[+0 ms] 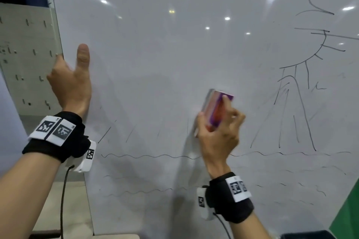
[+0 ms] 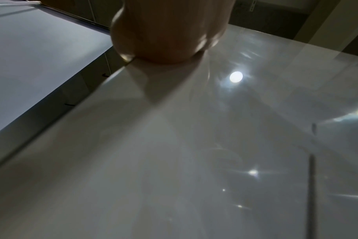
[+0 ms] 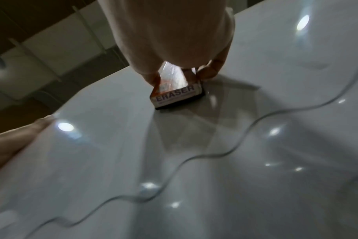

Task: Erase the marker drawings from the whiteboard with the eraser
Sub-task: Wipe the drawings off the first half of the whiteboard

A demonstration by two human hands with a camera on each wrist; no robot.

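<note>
Roughly half cleared: left and centre of whiteboard (image 1: 155, 54) wiped to faint streaks, sun and mountain drawings (image 1: 303, 75) at right plus wavy lines (image 1: 147, 155) below still pending, right hand (image 1: 217, 134) clamped on eraser (image 1: 215, 109), left hand (image 1: 71, 81) gripping the board's left edge.

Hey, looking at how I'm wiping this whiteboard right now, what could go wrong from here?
The left hand grips only the whiteboard edge, so a hard push might shift the board. The right hand pinches the eraser by its sides; it could slip. Faint streaks beside it suggest leftover marks.
</note>
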